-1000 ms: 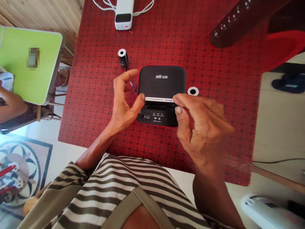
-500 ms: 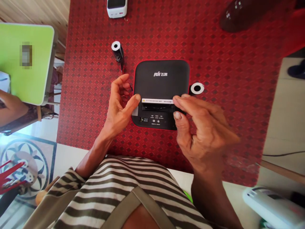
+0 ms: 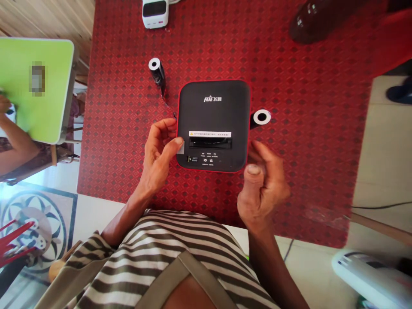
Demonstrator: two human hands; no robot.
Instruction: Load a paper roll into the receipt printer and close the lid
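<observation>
A black receipt printer point(image 3: 214, 116) with a red rim lies flat on the red patterned table point(image 3: 122, 141). Its front end has a paper slot under a white warning strip point(image 3: 210, 134). My left hand point(image 3: 157, 156) holds the printer's left edge, thumb on the top corner and fingers curled at the side. Beside the right edge is my right hand point(image 3: 265, 182), thumb raised and apart from the fingers, holding nothing. Its fingertips are partly hidden near the printer's side. One paper roll point(image 3: 262, 116) in dark wrapping rests against the right side.
Another dark-wrapped roll point(image 3: 156, 71) stands at upper left, near a thin black cord point(image 3: 167, 103). A white device point(image 3: 155, 13) with a dark screen and a dark bottle point(image 3: 309, 23) are at the back. Leftward, a person's arm point(image 3: 16, 146) rests by a green table point(image 3: 41, 116).
My right hand has left the white strip and moved down and right to the printer's side, its pinch opened. The strip now lies fully visible. My left hand stays at the left edge.
</observation>
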